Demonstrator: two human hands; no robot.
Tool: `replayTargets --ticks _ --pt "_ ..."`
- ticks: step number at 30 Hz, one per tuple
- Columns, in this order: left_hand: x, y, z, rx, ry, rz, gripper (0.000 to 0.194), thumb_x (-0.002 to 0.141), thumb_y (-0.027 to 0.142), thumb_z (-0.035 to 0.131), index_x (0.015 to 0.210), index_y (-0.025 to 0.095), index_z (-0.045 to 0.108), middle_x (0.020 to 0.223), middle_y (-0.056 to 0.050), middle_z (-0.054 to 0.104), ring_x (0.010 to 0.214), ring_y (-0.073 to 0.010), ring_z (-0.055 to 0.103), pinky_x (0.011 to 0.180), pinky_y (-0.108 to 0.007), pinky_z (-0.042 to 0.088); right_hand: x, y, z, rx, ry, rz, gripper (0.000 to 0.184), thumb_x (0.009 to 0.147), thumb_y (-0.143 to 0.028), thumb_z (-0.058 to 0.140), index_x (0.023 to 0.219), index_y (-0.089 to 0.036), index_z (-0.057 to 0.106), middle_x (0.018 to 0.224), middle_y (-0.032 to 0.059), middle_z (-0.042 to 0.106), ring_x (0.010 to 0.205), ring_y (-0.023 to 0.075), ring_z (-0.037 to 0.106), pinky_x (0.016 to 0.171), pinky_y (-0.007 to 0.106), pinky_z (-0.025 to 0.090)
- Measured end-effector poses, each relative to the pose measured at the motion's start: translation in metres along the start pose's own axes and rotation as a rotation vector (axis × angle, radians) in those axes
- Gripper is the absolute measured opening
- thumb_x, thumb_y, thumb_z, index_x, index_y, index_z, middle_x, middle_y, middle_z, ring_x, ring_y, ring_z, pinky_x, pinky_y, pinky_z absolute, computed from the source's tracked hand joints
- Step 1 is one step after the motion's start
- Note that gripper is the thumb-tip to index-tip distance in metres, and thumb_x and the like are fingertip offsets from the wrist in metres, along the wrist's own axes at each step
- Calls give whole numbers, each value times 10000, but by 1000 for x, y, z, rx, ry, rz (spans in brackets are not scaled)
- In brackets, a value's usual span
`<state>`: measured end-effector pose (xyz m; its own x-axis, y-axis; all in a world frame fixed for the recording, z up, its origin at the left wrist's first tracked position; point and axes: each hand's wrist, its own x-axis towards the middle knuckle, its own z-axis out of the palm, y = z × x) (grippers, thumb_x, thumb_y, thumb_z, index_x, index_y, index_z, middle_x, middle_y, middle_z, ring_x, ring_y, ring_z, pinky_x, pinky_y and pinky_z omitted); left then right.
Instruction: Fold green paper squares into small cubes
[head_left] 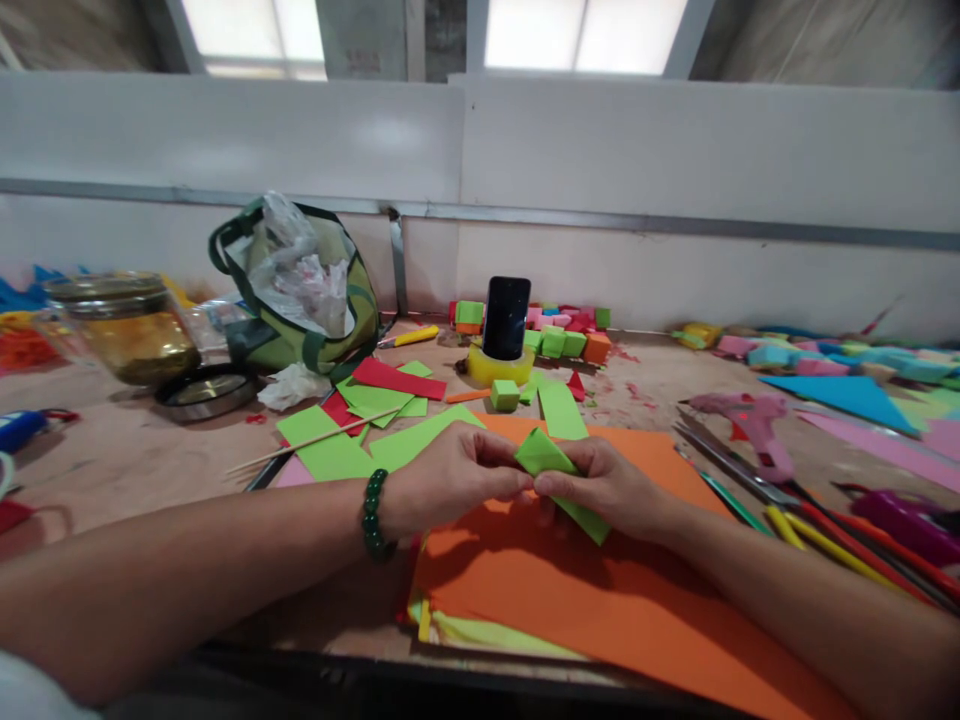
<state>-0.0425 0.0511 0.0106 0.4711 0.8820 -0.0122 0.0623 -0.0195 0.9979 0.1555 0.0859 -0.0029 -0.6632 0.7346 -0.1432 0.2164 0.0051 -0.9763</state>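
Observation:
Above a stack of orange paper sheets [525, 580], both hands meet around a folded strip of green paper [544, 455]. My right hand [611, 490] grips the strip, thumb on top, and one end hangs below its fingers. At the strip's left side, my left hand [465, 470] pinches with thumb and forefinger; its fingertips touch the paper's edge. Behind the hands lie a flat green paper strip [562, 410] and a small green paper cube [505, 396]. Several loose green sheets [326, 450] and a wooden skewer [315, 440] are left of my left hand.
A phone [506, 318] stands in a yellow tape roll [489, 367], with several coloured cubes [553, 342] behind. On the right are a pink glue gun [750, 420], scissors and pens. A bag [337, 270], a glass jar [124, 330] and its lid [206, 390] stand left.

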Motion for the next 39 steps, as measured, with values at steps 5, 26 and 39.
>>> replayTargets --ticks 5,26,39 --pt "-2 0 0 35 -2 -16 200 744 269 642 814 104 730 772 -63 696 653 -115 573 615 -199 440 -1 -1 0 -16 -23 -8 394 715 -497 716 815 -120 660 612 19 668 494 98 608 460 179 481" --pt "1 1 0 325 72 64 340 780 372 600 545 128 579 468 43 417 448 -56 339 417 -196 216 -3 -1 8 -223 21 -24 309 740 -430 686 632 -145 638 554 9 653 438 89 556 394 172 414" --pt "16 -7 -15 -41 333 1 291 740 380 708 663 111 630 530 9 584 464 -56 502 460 -161 392 3 -6 -15 17 161 -31 342 727 -455 712 760 -127 624 654 52 720 465 111 637 472 200 476"
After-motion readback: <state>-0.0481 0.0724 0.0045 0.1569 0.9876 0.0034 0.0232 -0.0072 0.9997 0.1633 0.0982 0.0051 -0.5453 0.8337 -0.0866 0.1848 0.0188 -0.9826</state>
